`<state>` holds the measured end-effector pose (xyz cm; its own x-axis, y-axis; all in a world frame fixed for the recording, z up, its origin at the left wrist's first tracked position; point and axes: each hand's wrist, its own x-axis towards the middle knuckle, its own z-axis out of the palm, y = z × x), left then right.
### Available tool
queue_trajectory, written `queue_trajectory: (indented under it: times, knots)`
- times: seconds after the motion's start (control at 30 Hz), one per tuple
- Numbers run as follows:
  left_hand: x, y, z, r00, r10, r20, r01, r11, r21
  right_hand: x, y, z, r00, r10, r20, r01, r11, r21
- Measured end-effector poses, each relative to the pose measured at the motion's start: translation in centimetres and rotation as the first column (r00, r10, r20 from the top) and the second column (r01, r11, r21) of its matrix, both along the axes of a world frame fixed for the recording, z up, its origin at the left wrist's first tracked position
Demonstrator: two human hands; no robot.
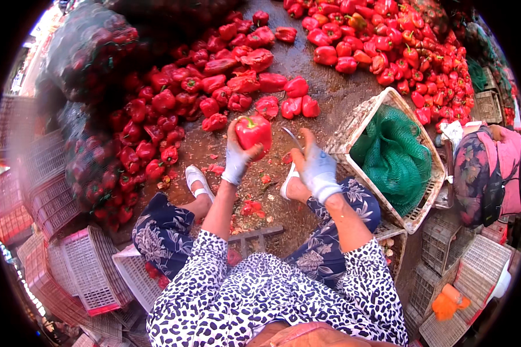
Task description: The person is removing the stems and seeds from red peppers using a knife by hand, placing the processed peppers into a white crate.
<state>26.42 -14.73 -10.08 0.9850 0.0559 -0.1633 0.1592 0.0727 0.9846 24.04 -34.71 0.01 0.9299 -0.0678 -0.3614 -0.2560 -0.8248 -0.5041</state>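
Where patterned trousers [163,228] frame the near ground, two gloved hands are raised above it. Left hand [236,162]: fingers and thumb clamped around one red pepper [255,139], stem end uppermost; long axis foreshortened, its exact tilt beyond my view. Right hand [317,166]: fingers curled about a curved knife [293,137], handle hidden; pepper lies leftward of the blade, just apart, left hand alone touching it. Farther right: pale crate [353,124], green netting [396,156] inside. Farthest: left heap [163,102] and right heap [382,43], both red peppers.
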Motion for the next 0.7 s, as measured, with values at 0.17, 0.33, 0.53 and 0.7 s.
queue_trajectory:
  times: [0.17,0.33,0.53,0.7]
  knots:
    - [-4.0,0.0,4.5,0.974,0.038,0.225,-0.082,0.978,0.190,-1.9,4.8,2.6,0.996,0.017,0.090,-0.027,0.994,0.108]
    - [-6.6,0.6,7.2,0.947,0.054,0.317,-0.122,0.972,0.200,-5.0,5.7,1.6,0.974,0.092,0.208,-0.119,0.986,0.120]
    - [-9.1,1.3,10.9,0.951,0.215,0.221,-0.133,0.932,-0.336,-10.4,7.8,0.6,0.985,0.162,0.067,-0.164,0.986,0.023]
    - [-10.6,1.9,12.0,0.989,0.105,0.101,-0.006,0.720,-0.694,-11.4,7.7,-2.0,0.924,0.189,0.331,-0.172,0.982,-0.079]
